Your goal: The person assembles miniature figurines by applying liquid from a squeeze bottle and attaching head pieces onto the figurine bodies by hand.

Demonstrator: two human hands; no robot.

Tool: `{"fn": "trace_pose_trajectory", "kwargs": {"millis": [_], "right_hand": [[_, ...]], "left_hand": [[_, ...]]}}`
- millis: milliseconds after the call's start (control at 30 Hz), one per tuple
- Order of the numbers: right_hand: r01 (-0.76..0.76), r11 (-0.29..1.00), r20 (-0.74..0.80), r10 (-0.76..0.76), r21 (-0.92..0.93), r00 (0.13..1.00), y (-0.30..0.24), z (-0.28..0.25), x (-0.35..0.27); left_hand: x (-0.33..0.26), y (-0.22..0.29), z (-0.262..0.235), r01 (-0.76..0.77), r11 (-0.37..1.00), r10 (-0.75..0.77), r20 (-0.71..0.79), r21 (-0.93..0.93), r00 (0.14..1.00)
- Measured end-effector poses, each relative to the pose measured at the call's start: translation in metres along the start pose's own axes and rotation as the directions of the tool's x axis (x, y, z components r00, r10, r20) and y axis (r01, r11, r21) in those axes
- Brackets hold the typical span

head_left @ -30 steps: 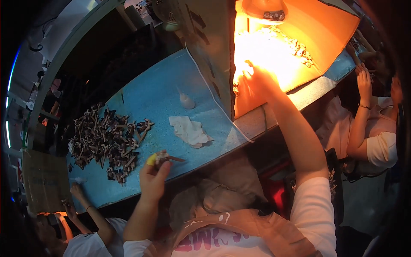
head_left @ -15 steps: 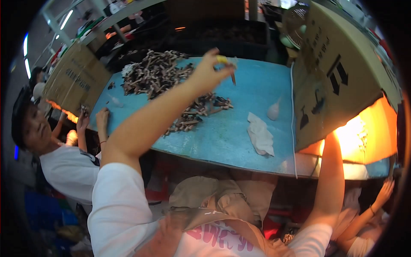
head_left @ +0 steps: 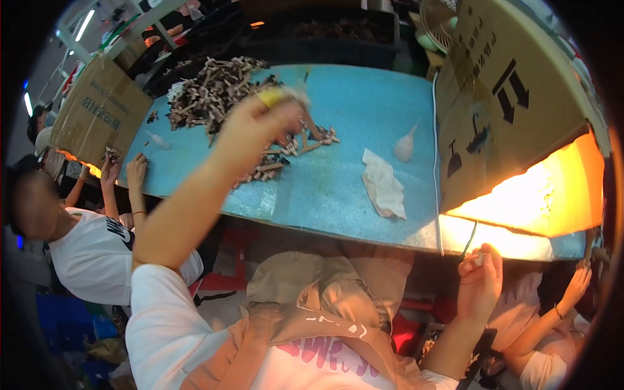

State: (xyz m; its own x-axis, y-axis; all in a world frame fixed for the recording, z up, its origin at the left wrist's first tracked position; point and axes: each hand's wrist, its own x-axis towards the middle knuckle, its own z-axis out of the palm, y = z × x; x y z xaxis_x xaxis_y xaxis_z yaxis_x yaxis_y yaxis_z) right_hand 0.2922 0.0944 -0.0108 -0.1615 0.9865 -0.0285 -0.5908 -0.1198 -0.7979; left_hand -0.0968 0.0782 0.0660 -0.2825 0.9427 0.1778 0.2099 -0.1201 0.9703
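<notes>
My left hand (head_left: 263, 127), smeared by motion, is over the near side of a heap of small brown and pale stalk-like pieces (head_left: 211, 91) on the blue tabletop. A yellow wrap (head_left: 274, 97) is around one finger. A thin brown shape shows by its fingertips, but I cannot tell whether it is held. My right hand (head_left: 480, 286) is just off the table's front edge, palm up, fingers closed on a small pale piece (head_left: 480, 259). Above it is the brightly lit opening (head_left: 520, 201) of a cardboard box (head_left: 481, 110).
A crumpled white cloth (head_left: 383, 185) and a white squeeze bulb (head_left: 404, 146) lie right of centre. A white cable (head_left: 436, 162) runs beside the box. A co-worker (head_left: 84, 253) sits at left by another carton (head_left: 97, 110). Dark bins (head_left: 338, 32) stand behind. Another person's hand (head_left: 577, 285) is at far right.
My left hand has come down and left from above the table toward the heap. My right hand has drawn out of the lit box to the table's front edge. The view has shifted slightly.
</notes>
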Motion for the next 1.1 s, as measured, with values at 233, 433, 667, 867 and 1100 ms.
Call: {"fn": "trace_pose_trajectory", "kwargs": {"millis": [233, 433, 667, 867, 1100], "right_hand": [[0.021, 0.993, 0.119, -0.007, -0.112, 0.993, 0.017, 0.048, -0.031], [0.487, 0.705, 0.329, -0.362, -0.517, 0.872, 0.035, 0.075, -0.025], [0.633, 0.429, 0.512, -0.374, -0.644, 0.774, 0.038, 0.087, -0.022], [0.606, 0.435, 0.514, -0.320, -0.666, 0.796, 0.037, 0.085, -0.019], [0.654, 0.378, 0.574, -0.312, -0.656, 0.757, 0.037, 0.088, -0.014]], "left_hand": [[-0.097, -0.021, 0.117, 0.261, 0.833, -0.048, 0.405, -0.488, 0.913], [-0.110, -0.032, 0.131, 0.176, 0.857, 0.024, 0.378, -0.485, 0.925], [-0.110, -0.041, 0.120, -0.085, 0.959, 0.162, 0.276, -0.270, 0.947], [-0.108, -0.042, 0.119, -0.179, 0.953, 0.239, 0.243, -0.246, 0.940], [-0.105, -0.039, 0.115, -0.255, 0.949, 0.296, 0.247, -0.185, 0.923]]}}
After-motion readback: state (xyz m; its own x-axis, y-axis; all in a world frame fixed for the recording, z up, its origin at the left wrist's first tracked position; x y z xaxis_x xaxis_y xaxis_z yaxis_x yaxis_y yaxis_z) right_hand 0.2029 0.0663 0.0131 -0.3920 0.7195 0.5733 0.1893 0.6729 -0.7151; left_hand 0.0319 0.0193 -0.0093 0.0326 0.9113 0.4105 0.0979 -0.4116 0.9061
